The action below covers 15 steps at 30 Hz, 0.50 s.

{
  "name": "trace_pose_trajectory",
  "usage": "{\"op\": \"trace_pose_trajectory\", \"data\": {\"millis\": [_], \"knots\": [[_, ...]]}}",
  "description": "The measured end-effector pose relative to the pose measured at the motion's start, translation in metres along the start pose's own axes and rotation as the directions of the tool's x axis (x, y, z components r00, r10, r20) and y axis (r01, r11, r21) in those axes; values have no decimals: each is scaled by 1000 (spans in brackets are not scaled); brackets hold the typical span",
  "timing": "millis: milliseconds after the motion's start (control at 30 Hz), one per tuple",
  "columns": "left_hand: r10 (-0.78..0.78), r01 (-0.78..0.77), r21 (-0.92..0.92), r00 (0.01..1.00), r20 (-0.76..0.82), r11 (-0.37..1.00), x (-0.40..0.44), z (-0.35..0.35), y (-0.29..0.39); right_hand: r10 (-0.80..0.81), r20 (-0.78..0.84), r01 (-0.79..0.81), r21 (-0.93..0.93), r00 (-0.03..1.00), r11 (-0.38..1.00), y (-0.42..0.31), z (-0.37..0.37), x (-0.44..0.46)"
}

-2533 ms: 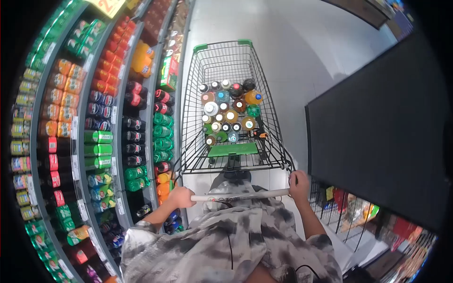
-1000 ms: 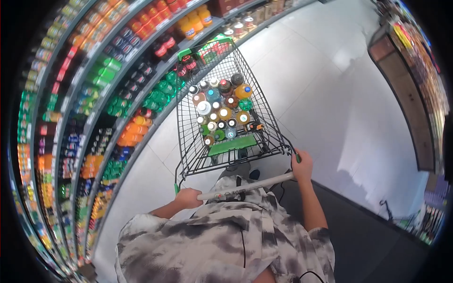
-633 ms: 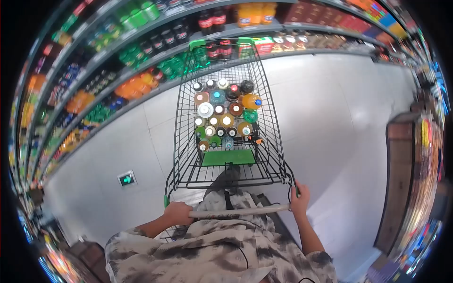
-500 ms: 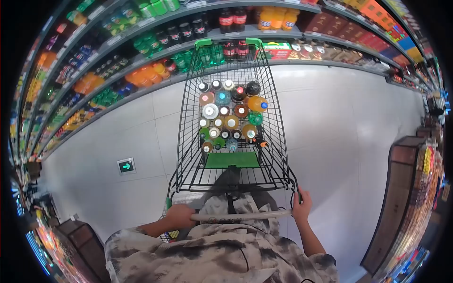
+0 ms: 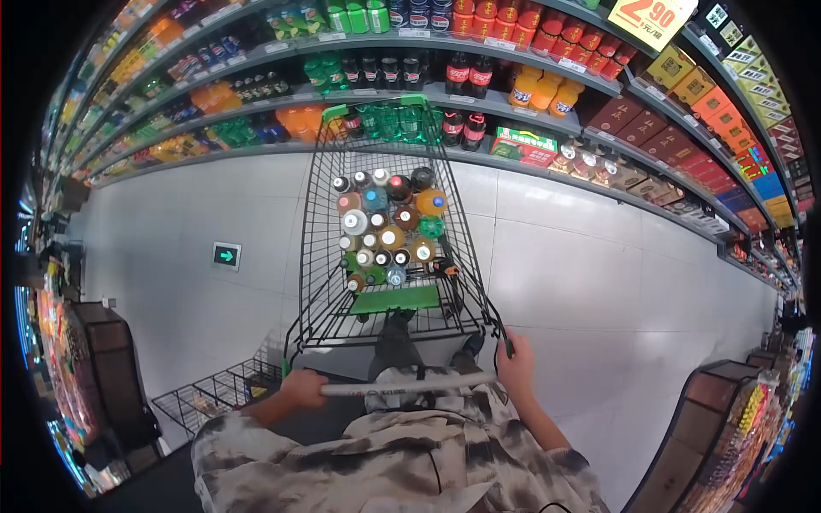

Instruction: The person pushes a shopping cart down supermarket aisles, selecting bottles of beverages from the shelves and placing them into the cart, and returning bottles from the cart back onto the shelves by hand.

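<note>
A wire shopping cart [image 5: 310, 231] with green corner caps stands in front of me. My left hand [image 5: 304, 390] is wrapped round the left end of its pale handlebar [image 5: 410, 386]. At the right end, my right hand [image 5: 516, 366] grips the bar where it meets the dark side frame. Many upright drink bottles stand together in the basket, among them an orange bottle [image 5: 431, 203], a green bottle [image 5: 431, 227] and a blue bottle [image 5: 375, 199]. A green flap [image 5: 395, 299] lies at the cart's near end. The fingers' undersides are hidden.
Ahead curves a shelf [image 5: 479, 103] with cola bottles [image 5: 457, 73], orange soda [image 5: 545, 91] and boxed drinks. A black wire rack [image 5: 218, 392] is close on my left. Brown display units stand at left [image 5: 111, 359] and right [image 5: 701, 419]. A green arrow sign [image 5: 226, 256] marks the floor.
The view has turned right and lifted, showing more shelf and a yellow price sign. The cart appears farther left, and the wire rack shows more at lower left. Both hands keep their grip.
</note>
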<state>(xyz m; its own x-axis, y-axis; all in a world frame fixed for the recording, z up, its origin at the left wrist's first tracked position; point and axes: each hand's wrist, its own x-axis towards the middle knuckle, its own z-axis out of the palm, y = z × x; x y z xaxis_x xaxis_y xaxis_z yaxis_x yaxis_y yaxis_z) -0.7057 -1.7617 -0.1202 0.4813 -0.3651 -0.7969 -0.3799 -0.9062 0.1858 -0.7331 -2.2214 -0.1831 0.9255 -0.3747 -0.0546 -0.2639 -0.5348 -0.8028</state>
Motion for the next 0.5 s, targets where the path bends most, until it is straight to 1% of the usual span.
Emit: {"op": "trace_pose_trajectory", "data": {"millis": [67, 100, 133, 167, 233, 300, 333, 367, 400, 467, 500], "knots": [[-36, 32, -40, 992, -120, 999, 1, 11, 15, -58, 26, 58, 3, 998, 998, -2, -8, 25], [-59, 48, -77, 987, -148, 996, 2, 16, 25, -94, 40, 95, -13, 995, 995, 3, -10, 37], [-79, 67, -91, 989, -128, 994, 5, -10, 45, -120, 75, 122, -25, 990, 992, 3, -21, 77], [-96, 78, -118, 984, -153, 990, 8, -7, 58, -133, 76, 135, -21, 988, 991, 6, -24, 90], [-120, 90, -155, 973, -198, 984, 13, -2, 76, -119, 130, 119, 4, 984, 993, 9, -28, 114], [-164, 112, -197, 948, -272, 974, 19, 5, 96, -175, 152, 179, -15, 973, 984, 12, -31, 138], [-175, 112, -223, 942, -286, 968, 22, 8, 106, -208, 172, 216, -32, 963, 976, 11, -32, 149], [-220, 144, -266, 934, -283, 953, 24, -11, 120, -222, 201, 235, -39, 954, 971, 9, -34, 174], [-261, 165, -314, 920, -293, 935, 28, -11, 130, -256, 222, 269, -29, 941, 963, 11, -32, 187], [-293, 161, -377, 899, -325, 912, 38, -8, 141, -309, 282, 332, -37, 908, 942, 16, -27, 212], [-314, 162, -403, 883, -348, 901, 40, -4, 148, -289, 315, 299, 18, 904, 954, 18, -25, 222]]}}
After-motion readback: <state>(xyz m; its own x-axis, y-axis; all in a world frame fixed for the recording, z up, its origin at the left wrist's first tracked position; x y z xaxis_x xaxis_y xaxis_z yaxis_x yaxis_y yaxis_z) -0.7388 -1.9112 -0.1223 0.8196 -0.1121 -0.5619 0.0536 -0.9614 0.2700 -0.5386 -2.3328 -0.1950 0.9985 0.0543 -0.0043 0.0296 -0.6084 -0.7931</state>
